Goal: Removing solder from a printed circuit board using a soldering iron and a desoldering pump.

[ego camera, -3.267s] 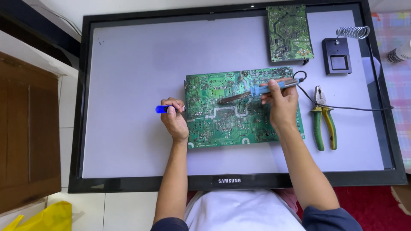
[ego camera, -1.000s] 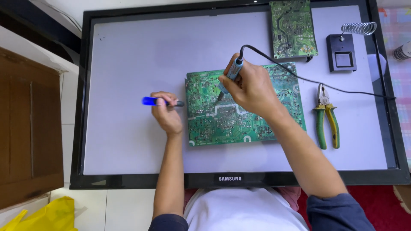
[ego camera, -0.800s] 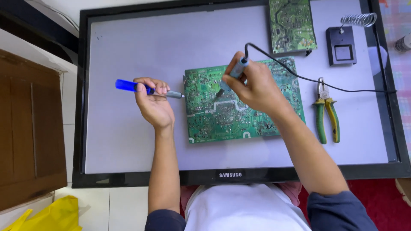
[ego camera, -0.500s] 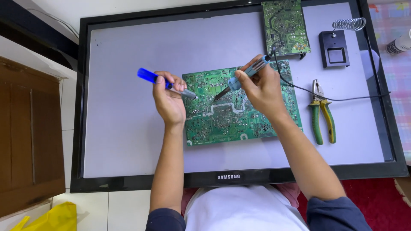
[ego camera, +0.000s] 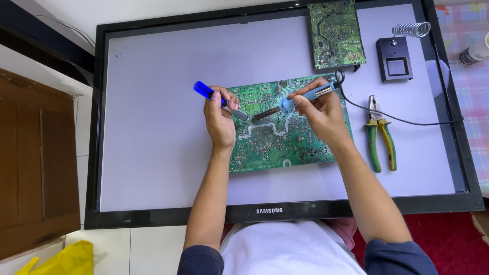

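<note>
Soldering iron (ego camera: 300,99), seemingly touching board (ego camera: 285,137).

White tiled floor (ego camera: 153,249) — brown wooden cabinet (ego camera: 35,168) at left, red rug (ego camera: 448,244) at right.

The circuit board (ego camera: 285,137) under my hands is green with pale traces; left of it, my tool's handle (ego camera: 204,90) is blue; right, pliers (ego camera: 381,137) green-yellow.

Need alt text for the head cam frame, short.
Seen from above, a person's right hand holds a soldering iron and the left hand a blue-handled tool, both tips meeting over a green circuit board lying on a flat monitor. Green-handled pliers, a second board and an iron stand lie nearby.
</note>
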